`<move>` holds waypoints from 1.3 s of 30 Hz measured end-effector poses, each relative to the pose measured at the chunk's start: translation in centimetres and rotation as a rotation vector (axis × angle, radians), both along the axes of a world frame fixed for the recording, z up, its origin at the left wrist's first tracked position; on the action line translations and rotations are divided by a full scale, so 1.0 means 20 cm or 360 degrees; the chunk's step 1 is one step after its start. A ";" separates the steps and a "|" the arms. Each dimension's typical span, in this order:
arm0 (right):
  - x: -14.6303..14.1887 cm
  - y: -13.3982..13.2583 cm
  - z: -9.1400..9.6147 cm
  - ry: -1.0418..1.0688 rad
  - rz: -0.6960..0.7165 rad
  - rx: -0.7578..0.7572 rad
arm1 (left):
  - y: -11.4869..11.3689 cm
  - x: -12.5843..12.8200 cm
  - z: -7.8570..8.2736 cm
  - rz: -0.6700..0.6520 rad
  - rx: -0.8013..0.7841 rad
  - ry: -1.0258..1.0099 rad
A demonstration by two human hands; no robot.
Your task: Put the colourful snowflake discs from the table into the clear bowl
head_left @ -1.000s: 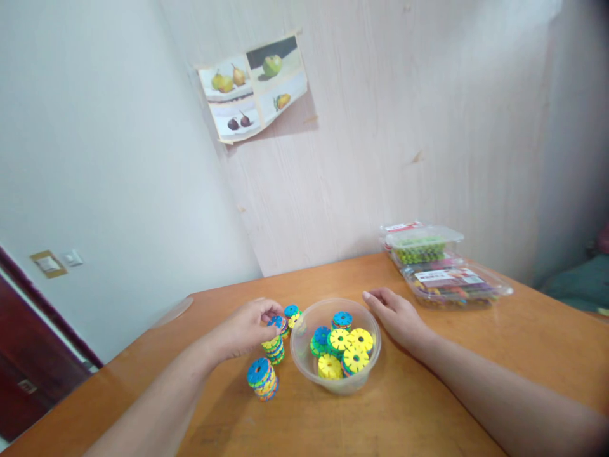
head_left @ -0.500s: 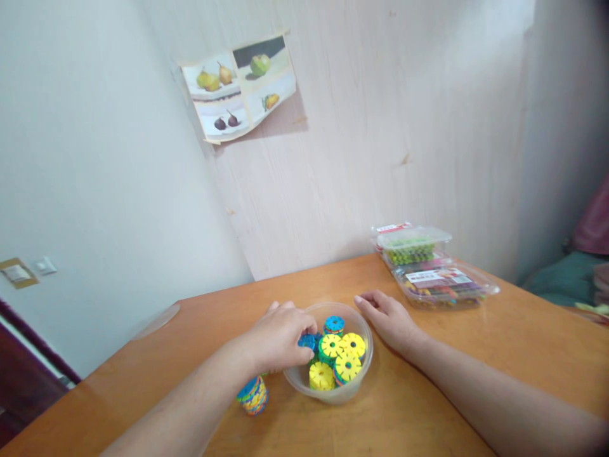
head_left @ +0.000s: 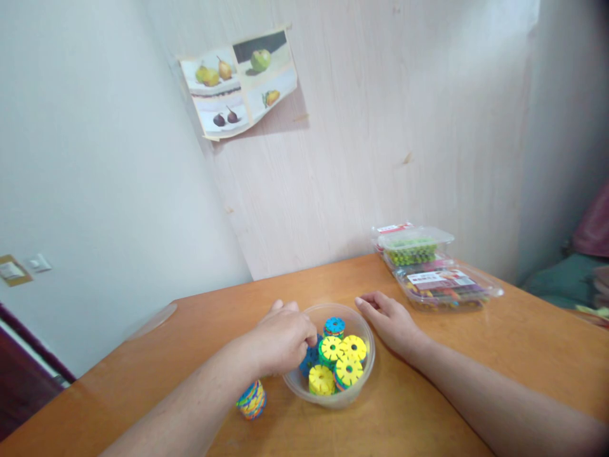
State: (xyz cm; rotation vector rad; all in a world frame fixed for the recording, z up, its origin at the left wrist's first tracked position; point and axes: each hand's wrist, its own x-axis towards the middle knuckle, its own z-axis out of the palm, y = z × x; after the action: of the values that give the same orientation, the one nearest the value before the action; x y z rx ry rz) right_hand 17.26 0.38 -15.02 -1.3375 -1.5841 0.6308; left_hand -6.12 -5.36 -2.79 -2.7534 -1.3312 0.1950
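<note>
Head view: a clear round bowl (head_left: pixel 345 398) is set on the wooden table (head_left: pixel 413 412), with stacks of notched discs (head_left: pixel 349 372) in yellow, blue and green held inside. The left hand (head_left: pixel 285 337) is held over the bowl's left rim, fingers curled; whether anything is pinched in its grip cannot be told. The right hand (head_left: pixel 394 322) is rested just beside the bowl, grip loosely spread. Left of the bowl, a multicoloured stack (head_left: pixel 252 401) is partly hidden.

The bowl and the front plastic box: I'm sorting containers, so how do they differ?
The bowl is round; the front plastic box looks rectangular. The bowl is open on top; the box appears covered. The bowl sits nearer the camera than the box. Both are see-through and hold colourful pieces.
</note>
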 end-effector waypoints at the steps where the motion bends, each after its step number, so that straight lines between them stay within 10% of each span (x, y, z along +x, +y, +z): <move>1: 0.00 0.00 0.00 -0.0005 0.0000 -0.0003 | 0.00 0.00 0.00 -0.0030 0.0005 0.0015; 16: 0.01 0.01 -0.02 -0.0024 0.0024 0.0014 | -0.02 0.00 -0.02 -0.0124 0.0040 0.0093; 27: 0.01 0.02 -0.03 -0.0027 0.0022 -0.0007 | 0.09 -0.32 0.08 0.0369 0.0215 -0.0490; 39: 0.01 0.01 -0.02 -0.0027 0.0046 -0.0016 | 0.21 -0.53 -0.13 0.0724 -0.0153 -0.0637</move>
State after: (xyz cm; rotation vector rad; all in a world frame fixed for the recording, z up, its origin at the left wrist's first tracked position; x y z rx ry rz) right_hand 17.45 0.59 -15.47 -1.3326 -1.6187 0.6474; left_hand -16.80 -1.13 -5.38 -2.6066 -2.0888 -0.2933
